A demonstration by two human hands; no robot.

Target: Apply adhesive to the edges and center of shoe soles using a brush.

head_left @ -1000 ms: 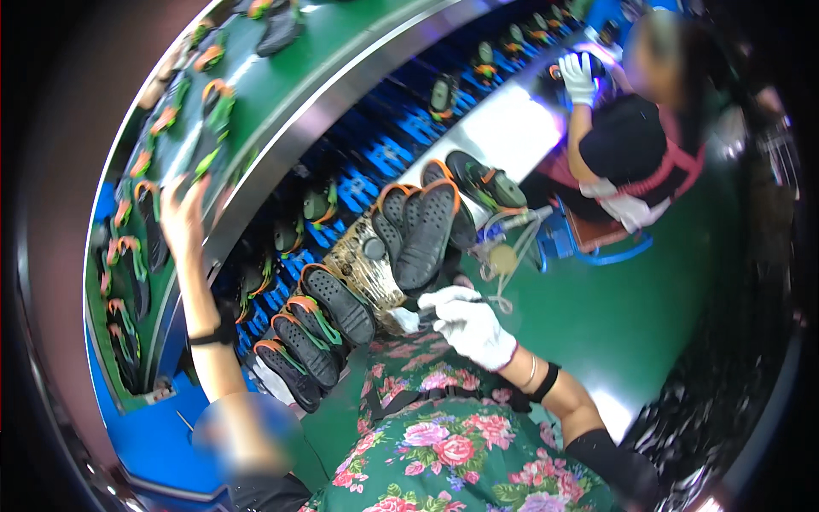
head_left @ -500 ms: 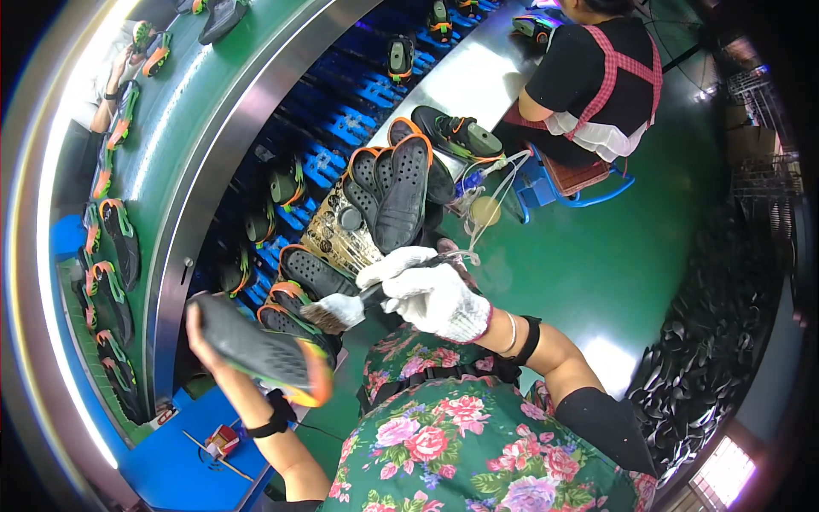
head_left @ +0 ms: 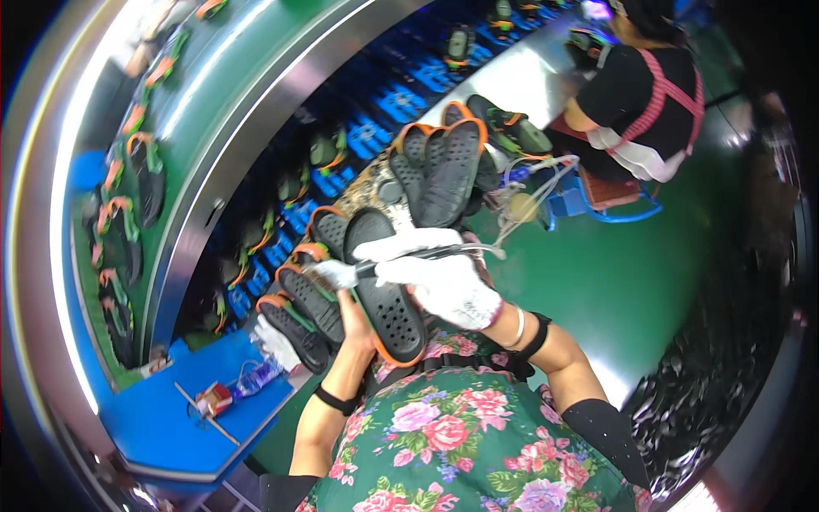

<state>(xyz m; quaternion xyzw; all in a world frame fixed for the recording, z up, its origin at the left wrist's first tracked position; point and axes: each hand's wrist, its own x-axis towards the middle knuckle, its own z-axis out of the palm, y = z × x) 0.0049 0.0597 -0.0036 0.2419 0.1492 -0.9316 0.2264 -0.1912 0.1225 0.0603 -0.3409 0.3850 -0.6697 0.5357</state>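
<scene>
A black perforated shoe sole [head_left: 397, 314] with an orange edge lies slanted before my apron. My bare left hand [head_left: 356, 324] is closed on its left edge. Across the sole, my white-gloved right hand [head_left: 448, 286] grips a brush [head_left: 337, 273] with a dark handle and a pale tube at its end; bristles are blurred. Gloved fingers also meet the sole's right edge. Left of the hands, similar soles [head_left: 309, 300] with orange rims and green straps lie in a row. Beyond, several more soles [head_left: 448, 175] overlap beside a round dark container [head_left: 390, 190].
A conveyor of blue slats [head_left: 368, 136] carries shoes on the far side. At the lower left, a blue table [head_left: 171, 427] holds a small red box [head_left: 215, 398] and a stick. A co-worker [head_left: 653, 102] sits at the upper right. Dark pieces [head_left: 717, 375] are heaped at right.
My left hand, earlier out to the left with a dark orange-tipped shoe piece, is now in front of me on the perforated sole. The brush is now over that sole. The whole view has shifted.
</scene>
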